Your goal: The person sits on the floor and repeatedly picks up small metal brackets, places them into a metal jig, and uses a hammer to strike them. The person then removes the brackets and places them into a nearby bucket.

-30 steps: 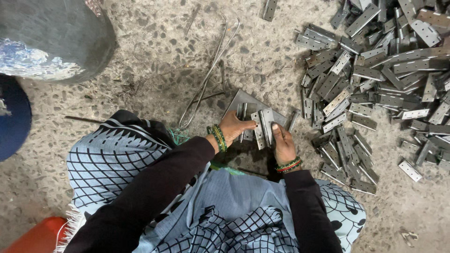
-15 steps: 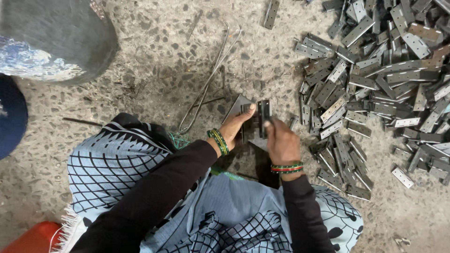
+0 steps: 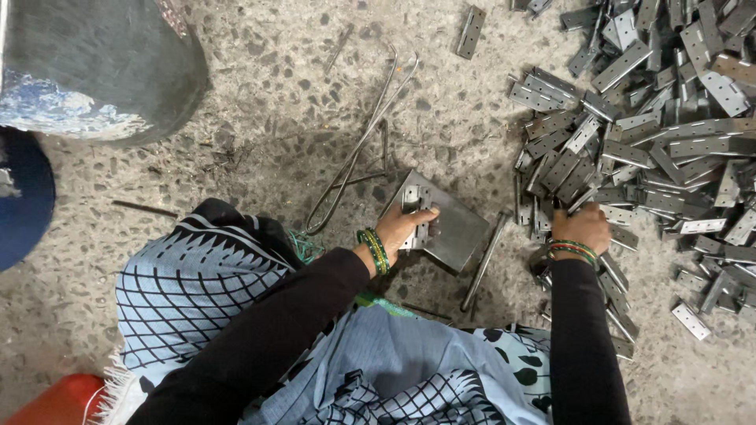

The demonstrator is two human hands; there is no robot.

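Note:
My left hand presses a small metal hinge piece against a flat grey metal plate lying on the speckled floor. My right hand reaches into the near edge of a big pile of grey metal hinge leaves, its fingers closed among them; whether it holds one I cannot tell. Both wrists wear green and red bangles, and both arms have black sleeves.
Bent steel wire rods lie on the floor left of the plate, and a short rod lies beside it. A dark round drum stands at top left, a blue object at the left edge, a red one at bottom left.
My right hand left the plate and moved right into the hinge pile. My left hand stayed on the plate with the hinge piece.

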